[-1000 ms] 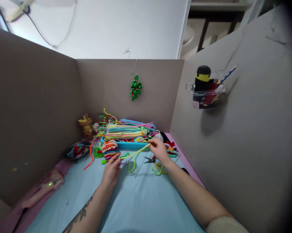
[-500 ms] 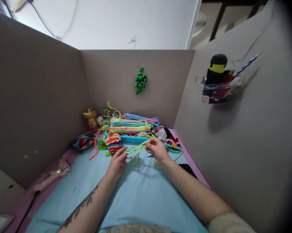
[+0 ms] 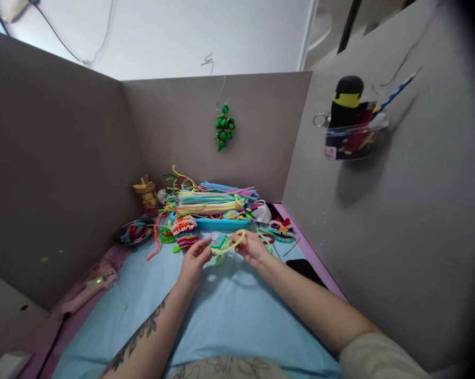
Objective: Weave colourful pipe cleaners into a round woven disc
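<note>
Where the yellow-green pipe cleaner (image 3: 233, 244) bows crosswise between them, its ends are pinched by the left hand (image 3: 194, 260) and right hand (image 3: 253, 248), equally near.

Fuzzy pipe cleaners (image 3: 211, 202); matt cardboard walls (image 3: 59, 168); smooth blue cloth (image 3: 229, 316); glossy plastic tray (image 3: 221, 224).
</note>
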Motion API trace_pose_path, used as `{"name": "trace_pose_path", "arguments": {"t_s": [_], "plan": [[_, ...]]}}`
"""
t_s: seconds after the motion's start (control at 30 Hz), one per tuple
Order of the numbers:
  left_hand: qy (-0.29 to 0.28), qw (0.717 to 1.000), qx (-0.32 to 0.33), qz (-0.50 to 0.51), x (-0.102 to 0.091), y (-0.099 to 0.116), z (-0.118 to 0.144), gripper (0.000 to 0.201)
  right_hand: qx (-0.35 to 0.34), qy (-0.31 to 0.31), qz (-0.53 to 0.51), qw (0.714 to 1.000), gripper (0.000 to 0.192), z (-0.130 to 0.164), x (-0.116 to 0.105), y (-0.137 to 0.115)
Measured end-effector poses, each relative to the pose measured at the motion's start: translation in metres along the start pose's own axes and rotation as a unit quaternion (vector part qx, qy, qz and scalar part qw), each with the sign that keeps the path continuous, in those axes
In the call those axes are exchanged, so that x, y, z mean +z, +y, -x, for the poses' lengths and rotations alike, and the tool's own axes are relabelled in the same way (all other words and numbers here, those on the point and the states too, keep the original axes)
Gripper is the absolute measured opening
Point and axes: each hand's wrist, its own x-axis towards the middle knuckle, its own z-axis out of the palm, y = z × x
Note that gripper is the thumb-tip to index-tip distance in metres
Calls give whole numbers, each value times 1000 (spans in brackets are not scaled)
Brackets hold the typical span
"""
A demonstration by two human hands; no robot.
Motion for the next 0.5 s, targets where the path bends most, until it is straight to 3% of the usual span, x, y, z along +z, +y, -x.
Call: {"name": "trace_pose_path", "arguments": {"t_s": [0.1,0.17,0.33,0.5], "plan": [[-3,1000,5,9,0,-2,0,44,-9,9,56,998,25,2,2,7],[-4,1000,4,18,0,-2,0,45,-69,14,111,991,22,6,4,11],[-10,999,-21,34,2,-1,2,45,-149,-11,271,951,16,15,7,13],[5,997,-35,71,2,-1,1,46,-191,-21,287,938,13,17,9,15]]}}
